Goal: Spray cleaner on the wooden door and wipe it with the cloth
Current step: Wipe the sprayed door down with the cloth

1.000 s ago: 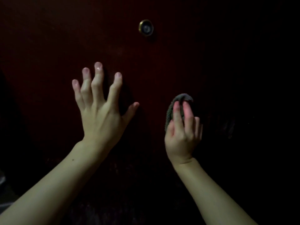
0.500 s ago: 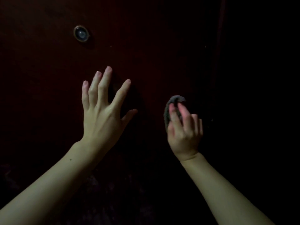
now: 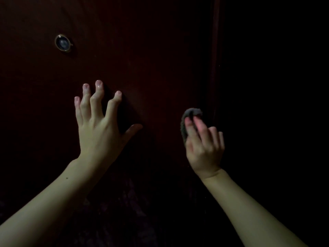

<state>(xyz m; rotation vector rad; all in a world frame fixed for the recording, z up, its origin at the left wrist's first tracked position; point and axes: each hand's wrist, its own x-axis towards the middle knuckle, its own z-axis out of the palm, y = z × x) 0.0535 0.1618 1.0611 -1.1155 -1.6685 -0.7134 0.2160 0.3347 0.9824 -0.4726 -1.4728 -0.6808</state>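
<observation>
**Q:** What is the right hand doing?

**A:** The right hand (image 3: 203, 145) presses a small wad of grey cloth (image 3: 190, 115) against the dark wooden door (image 3: 142, 59). Its fingers (image 3: 200, 125) lie over the cloth and curl lightly around it, holding it bunched. Only the cloth's top edge and left side peek out past the fingertips.

**Q:** And the left hand?

**A:** The left hand (image 3: 97, 129) holds nothing. It is spread wide, fingertips (image 3: 98, 83) braced on the door and knuckles arched, thumb out to the right.

**Q:** Where does the door lie from the cloth?

**A:** Directly beneath it, and mostly to its left and above. Just right of the cloth runs a vertical edge or seam (image 3: 214, 68); beyond that all is black, too dark to read. So the unwiped reach likely lies leftward, toward the braced hand, or up and down along that seam. The right hand is the nearer one to the seam.

**Q:** Anything else visible?

**A:** A round brass-rimmed peephole (image 3: 62, 43) sits upper left, well above the left hand. No spray bottle is in view, and I judge the task to be in its wiping stage.
</observation>
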